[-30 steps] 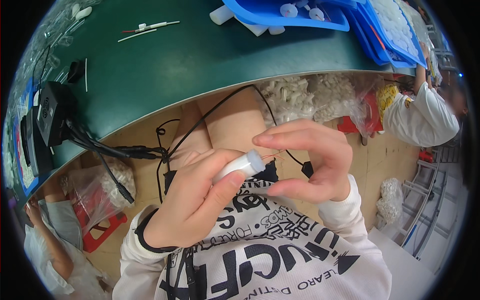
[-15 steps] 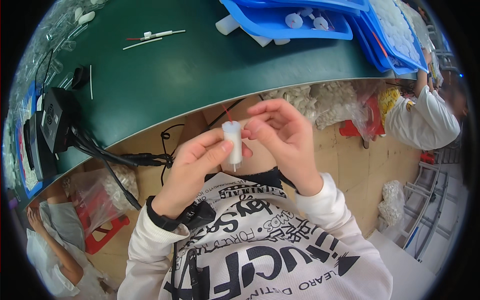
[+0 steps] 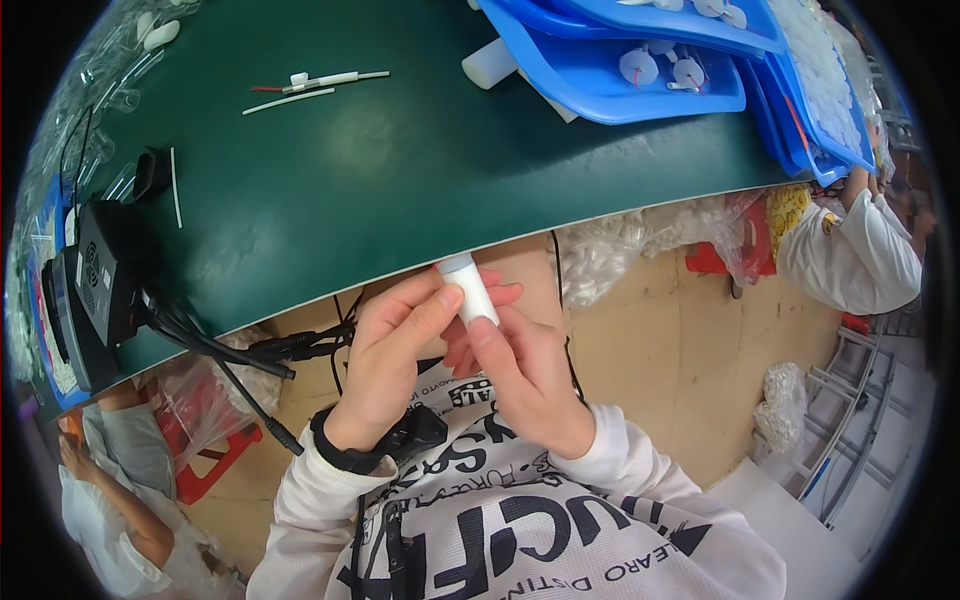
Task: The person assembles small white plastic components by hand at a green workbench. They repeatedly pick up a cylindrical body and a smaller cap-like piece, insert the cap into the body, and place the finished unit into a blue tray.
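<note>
A small tube (image 3: 474,291) with a white body and a pale translucent cap is held in front of me, just below the table edge. My left hand (image 3: 398,335) is closed on its upper part, thumb on the side near the cap. My right hand (image 3: 523,368) grips the lower end, with its thumb pressed against the bottom and fingers behind. The tube tilts slightly, cap end toward the table. Fingers cover part of its far side, and no red wire shows at the cap now.
On the green table (image 3: 400,160) lie a thin white rod assembly (image 3: 335,80) and white sticks. Blue trays (image 3: 640,105) with white round parts stand at the far right. A black box (image 3: 110,265) with thick cables (image 3: 240,350) is at the left. Co-workers sit at both sides.
My right hand has moved from beside the cap down to the tube's lower end and now grips it. My view has shifted a little, so the table sits lower.
</note>
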Demonstrator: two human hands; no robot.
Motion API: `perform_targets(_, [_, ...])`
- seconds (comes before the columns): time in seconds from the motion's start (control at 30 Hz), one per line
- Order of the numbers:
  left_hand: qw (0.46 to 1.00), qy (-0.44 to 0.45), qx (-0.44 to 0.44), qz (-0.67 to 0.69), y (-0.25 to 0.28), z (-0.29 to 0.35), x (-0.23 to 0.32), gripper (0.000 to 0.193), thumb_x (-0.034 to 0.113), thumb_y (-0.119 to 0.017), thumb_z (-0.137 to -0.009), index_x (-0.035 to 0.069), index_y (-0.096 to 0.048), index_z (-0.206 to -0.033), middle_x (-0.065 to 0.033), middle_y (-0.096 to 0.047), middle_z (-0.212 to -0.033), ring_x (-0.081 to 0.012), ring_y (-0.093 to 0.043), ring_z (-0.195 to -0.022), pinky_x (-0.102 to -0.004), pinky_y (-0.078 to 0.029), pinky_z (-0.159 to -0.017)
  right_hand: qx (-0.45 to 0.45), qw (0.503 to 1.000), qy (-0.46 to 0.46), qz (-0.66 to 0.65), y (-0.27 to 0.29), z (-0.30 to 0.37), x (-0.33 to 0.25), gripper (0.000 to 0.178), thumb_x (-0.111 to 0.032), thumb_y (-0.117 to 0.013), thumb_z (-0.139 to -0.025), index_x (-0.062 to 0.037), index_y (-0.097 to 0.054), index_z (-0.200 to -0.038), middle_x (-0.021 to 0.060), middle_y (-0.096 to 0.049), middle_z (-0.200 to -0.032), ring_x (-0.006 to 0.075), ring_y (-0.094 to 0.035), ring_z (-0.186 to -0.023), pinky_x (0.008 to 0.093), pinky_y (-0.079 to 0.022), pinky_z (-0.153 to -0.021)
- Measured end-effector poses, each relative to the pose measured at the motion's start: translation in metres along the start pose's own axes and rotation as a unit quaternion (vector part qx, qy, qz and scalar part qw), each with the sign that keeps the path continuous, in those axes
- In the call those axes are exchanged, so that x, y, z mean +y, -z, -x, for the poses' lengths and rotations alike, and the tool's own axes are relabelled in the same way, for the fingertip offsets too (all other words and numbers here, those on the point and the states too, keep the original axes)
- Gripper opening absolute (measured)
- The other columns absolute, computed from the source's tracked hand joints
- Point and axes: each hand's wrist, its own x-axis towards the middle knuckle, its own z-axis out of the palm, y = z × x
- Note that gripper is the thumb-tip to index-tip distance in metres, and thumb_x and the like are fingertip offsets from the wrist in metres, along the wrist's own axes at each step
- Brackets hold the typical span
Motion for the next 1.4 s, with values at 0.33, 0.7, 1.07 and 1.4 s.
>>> perform_targets(0.33, [0.999, 0.035, 0.02, -0.021, 0.003, 0.002, 0.009, 0.033, 0.013, -0.042, -0.092, -0.009, -0.051, -0.115, -0.0178, -0.06, -0.108, -0.0236, -0.06, -0.088, -0.0305, -0.047, -0.074, 0.009, 0.999, -0.05, 0.009, -0.017, 0.001, -0.004, 0.034, -0.023, -0.031, -0.098, 0.0021, -0.048, -0.081, 0.0031, -0.05, -0.062, 0.0092, -0.05, -0.052, 0.022, -0.044, -0.048])
perform_targets(0.7, [0.997, 0.055, 0.039, -0.035, 0.001, 0.003, 0.019, 0.033, 0.013, -0.043, -0.091, -0.009, -0.051, -0.115, -0.0197, -0.061, -0.105, -0.0221, -0.061, -0.079, -0.0295, -0.046, -0.068, -0.012, 0.996, -0.077, -0.052, -0.022, 0.003, -0.008, 0.036, -0.024, -0.032, -0.098, 0.0033, -0.046, -0.08, 0.0039, -0.044, -0.061, 0.0101, -0.048, -0.052, 0.0238, -0.046, -0.046])
perform_targets(1.07, [0.996, -0.044, -0.036, 0.075, -0.002, -0.005, -0.015, 0.04, 0.018, -0.04, -0.095, -0.005, -0.041, -0.127, -0.0207, -0.052, -0.122, -0.0327, -0.054, -0.11, -0.0412, -0.041, -0.094, -0.036, 0.983, 0.018, 0.177, 0.017, -0.011, -0.015, 0.023, -0.017, -0.053, -0.09, 0.0053, -0.053, -0.094, 0.0098, -0.052, -0.06, 0.0215, -0.054, -0.049, 0.0304, -0.042, -0.047])
perform_targets(1.4, [0.985, -0.027, -0.12, 0.117, 0.002, -0.014, -0.022, 0.054, 0.033, -0.041, -0.094, -0.009, -0.036, -0.128, -0.0229, -0.056, -0.117, -0.0376, -0.05, -0.114, -0.0425, -0.038, -0.098, 0.023, 0.893, 0.142, 0.427, 0.012, -0.005, -0.019, 0.026, -0.019, -0.063, -0.082, 0.0047, -0.051, -0.085, 0.0112, -0.053, -0.062, 0.0255, -0.055, -0.049, 0.0327, -0.043, -0.044])
